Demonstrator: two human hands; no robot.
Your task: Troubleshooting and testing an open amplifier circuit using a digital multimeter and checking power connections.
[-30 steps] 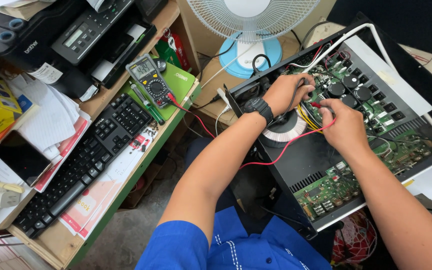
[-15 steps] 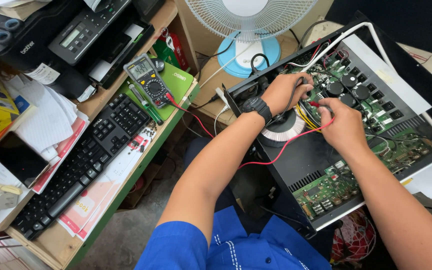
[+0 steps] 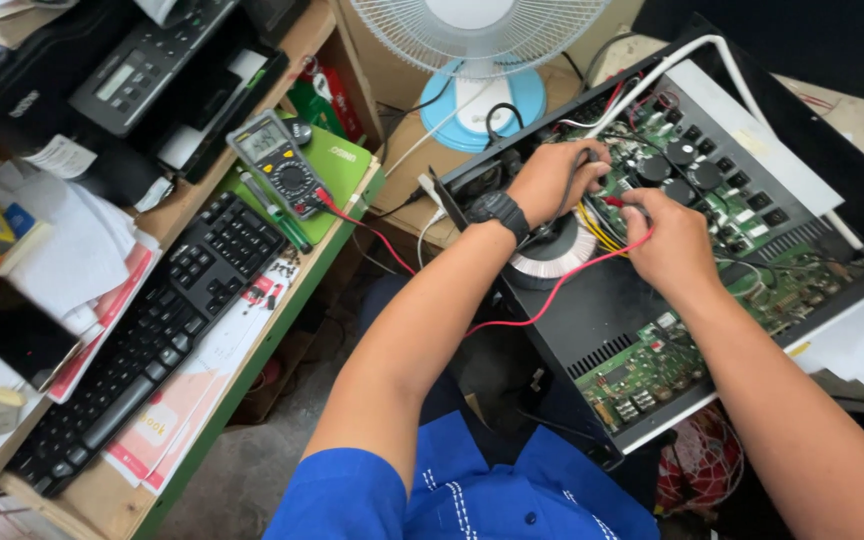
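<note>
While the head camera looks straight down, both bare hands work inside an open black amplifier chassis (image 3: 592, 310) that lies tilted across the right half of the view; the left hand (image 3: 549, 180), with a dark wristwatch (image 3: 497, 212) on its wrist, is curled shut around a black probe (image 3: 582, 160) near the chassis's upper left corner, its tip hidden among the wiring; the right hand (image 3: 674, 240) is closed in a narrow pinch on a red probe (image 3: 620, 203), held just beside the left hand and above the green circuit board (image 3: 752, 250); between and just below the two hands sits a round white toroidal transformer (image 3: 552, 258); a red test lead (image 3: 542, 300) runs from the right hand down across the bare black floor of the chassis and off to the left, towards a grey multimeter (image 3: 277, 165) lying on a green book on the wooden desk (image 3: 82, 500); a black keyboard (image 3: 152, 330) lies just below the meter, well apart from the hands; a white fan with a blue base (image 3: 472, 105) stands behind the chassis at the top; the person's blue shirt (image 3: 452, 490) fills the bottom edge.
</note>
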